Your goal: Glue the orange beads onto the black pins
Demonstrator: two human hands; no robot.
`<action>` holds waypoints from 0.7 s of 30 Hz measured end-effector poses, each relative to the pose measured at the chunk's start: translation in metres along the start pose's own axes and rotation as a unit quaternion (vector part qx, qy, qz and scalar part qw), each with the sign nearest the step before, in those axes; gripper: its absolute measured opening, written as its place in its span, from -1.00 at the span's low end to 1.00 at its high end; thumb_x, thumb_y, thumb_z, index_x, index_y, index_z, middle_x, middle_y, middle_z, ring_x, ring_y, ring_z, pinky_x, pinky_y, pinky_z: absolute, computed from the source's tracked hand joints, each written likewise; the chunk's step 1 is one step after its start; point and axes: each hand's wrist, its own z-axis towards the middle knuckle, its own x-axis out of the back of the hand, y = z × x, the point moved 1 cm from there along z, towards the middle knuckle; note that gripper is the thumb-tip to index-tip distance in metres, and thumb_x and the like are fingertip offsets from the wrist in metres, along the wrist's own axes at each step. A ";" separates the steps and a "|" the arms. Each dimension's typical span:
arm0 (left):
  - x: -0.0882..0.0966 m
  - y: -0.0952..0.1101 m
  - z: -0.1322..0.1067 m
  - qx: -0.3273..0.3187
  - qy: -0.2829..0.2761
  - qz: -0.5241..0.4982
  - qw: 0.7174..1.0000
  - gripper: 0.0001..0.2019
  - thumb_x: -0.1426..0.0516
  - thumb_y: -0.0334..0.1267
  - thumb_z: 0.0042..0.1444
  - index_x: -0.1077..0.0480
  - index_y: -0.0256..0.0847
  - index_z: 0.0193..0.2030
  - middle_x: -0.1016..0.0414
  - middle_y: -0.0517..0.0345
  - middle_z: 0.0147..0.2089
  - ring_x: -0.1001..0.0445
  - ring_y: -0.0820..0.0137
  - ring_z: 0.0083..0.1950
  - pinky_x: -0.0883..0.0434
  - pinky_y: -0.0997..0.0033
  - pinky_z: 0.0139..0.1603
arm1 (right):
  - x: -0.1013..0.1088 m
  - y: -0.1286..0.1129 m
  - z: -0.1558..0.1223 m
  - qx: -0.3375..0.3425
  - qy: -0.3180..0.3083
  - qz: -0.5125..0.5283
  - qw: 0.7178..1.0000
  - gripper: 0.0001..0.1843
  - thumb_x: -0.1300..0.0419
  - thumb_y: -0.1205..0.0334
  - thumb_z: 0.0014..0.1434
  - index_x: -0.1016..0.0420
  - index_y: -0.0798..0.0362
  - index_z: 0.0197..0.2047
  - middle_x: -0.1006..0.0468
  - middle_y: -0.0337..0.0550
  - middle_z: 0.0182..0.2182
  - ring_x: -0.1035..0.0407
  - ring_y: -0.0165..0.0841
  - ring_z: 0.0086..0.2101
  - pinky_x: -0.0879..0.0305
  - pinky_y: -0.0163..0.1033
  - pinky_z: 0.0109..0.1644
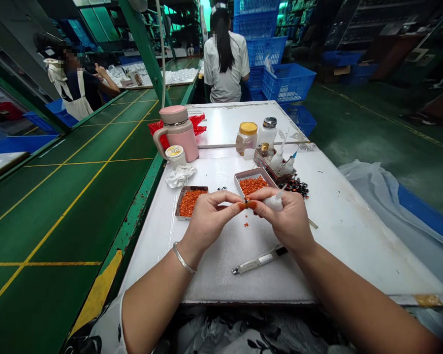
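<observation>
My left hand [208, 219] and my right hand [286, 219] meet over the white table [354, 236], fingertips pinched together on a tiny orange piece [245, 204]. My right hand also grips a small white squeeze bottle [275, 200] with a thin nozzle. A few orange bits [246, 224] lie on the table just below the fingers. Two metal trays of orange pieces sit beyond the hands: one [189, 201] left, one [251, 183] right. My left wrist wears a silver bracelet.
A white pen-like tool [258, 259] lies near my right wrist. Behind are a pink jug [179, 132], a crumpled tissue [180, 175], jars [247, 137], a small tray with bottles [276, 164], dark beads [297, 187]. Two people work farther back among blue crates [288, 81].
</observation>
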 end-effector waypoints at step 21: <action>0.003 -0.002 0.003 -0.064 0.032 0.042 0.997 -0.94 -0.33 -0.29 0.03 -0.59 -0.21 -0.40 -0.61 0.07 -0.29 -0.55 0.37 -0.23 -0.49 0.38 -0.21 | 0.002 0.000 0.001 0.008 0.020 -0.049 0.999 -0.78 -0.37 0.05 0.09 -0.63 0.04 -0.37 -0.53 -0.24 -0.52 -0.32 -0.42 -0.50 -0.23 -0.27 -0.39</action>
